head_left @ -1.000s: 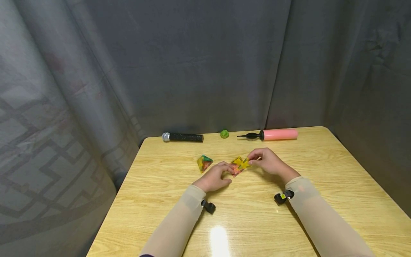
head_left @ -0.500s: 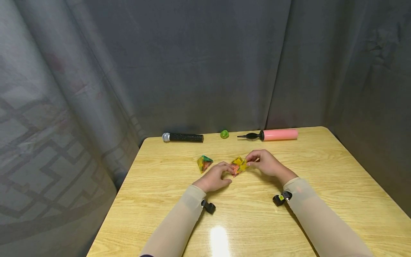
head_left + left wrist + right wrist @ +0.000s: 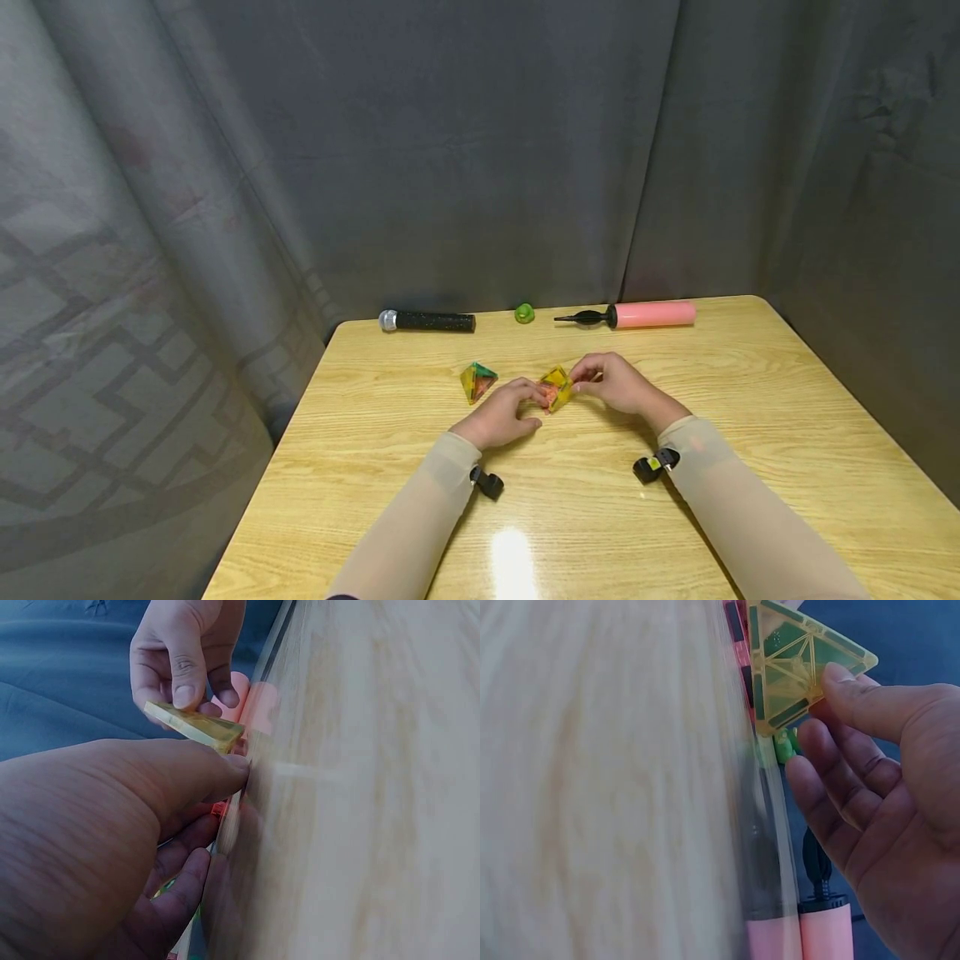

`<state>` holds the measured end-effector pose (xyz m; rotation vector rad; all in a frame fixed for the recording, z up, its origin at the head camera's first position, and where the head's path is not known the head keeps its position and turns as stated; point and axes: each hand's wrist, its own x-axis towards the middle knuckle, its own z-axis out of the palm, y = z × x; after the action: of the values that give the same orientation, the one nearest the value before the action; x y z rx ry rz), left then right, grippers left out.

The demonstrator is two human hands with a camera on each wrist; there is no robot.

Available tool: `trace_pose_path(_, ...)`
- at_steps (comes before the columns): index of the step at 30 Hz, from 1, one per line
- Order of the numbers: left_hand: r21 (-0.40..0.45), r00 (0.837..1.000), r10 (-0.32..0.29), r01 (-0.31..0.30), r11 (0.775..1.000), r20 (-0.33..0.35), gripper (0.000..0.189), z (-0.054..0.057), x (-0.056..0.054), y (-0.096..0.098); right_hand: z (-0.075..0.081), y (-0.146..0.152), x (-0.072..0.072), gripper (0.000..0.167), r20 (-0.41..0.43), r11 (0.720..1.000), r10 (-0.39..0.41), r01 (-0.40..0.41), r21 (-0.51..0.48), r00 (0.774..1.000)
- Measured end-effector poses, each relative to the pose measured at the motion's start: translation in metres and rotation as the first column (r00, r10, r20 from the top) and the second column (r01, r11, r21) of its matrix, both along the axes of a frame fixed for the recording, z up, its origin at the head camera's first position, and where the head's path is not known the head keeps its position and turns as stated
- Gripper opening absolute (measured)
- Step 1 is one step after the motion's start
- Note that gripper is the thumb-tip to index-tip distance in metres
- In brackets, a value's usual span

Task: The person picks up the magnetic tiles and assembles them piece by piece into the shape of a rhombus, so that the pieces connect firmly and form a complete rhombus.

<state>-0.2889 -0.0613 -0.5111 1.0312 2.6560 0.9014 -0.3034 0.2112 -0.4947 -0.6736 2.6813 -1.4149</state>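
Observation:
My right hand (image 3: 618, 385) pinches a yellow triangular magnetic tile (image 3: 787, 664) between thumb and fingers, its face raised at a slant. Its lower side meets the edge of a red tile (image 3: 550, 395) lying on the table. Another yellow tile (image 3: 556, 375) stands along the red tile's far side. My left hand (image 3: 504, 414) rests with its fingertips on the red tile, thumb spread apart from it in the head view. Its fingers partly cover that tile. Left of the red tile stands a small pyramid of yellow, green and red magnetic tiles (image 3: 477, 383).
Along the back of the wooden table (image 3: 375, 500) lie a black microphone with a silver head (image 3: 431, 322), a small green object (image 3: 524, 313) and a pink hand pump with a black nozzle (image 3: 652, 314). Grey curtains (image 3: 480, 150) hang behind the table and at both sides.
My right hand has moved slightly left and nearer, and the yellow tile in its grip has come over the red tile's right edge. My left hand has stayed in place.

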Motion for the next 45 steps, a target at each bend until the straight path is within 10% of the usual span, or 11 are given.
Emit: trace_pose_path(45,0.012,0.999,-0.029,0.029,0.999,-0.036,0.028,-0.0003,-0.0012,0.0,-0.008,-0.0051,-0.0016,0.012,-0.031,1.0,-0.009,0.009,0.004,0.999)
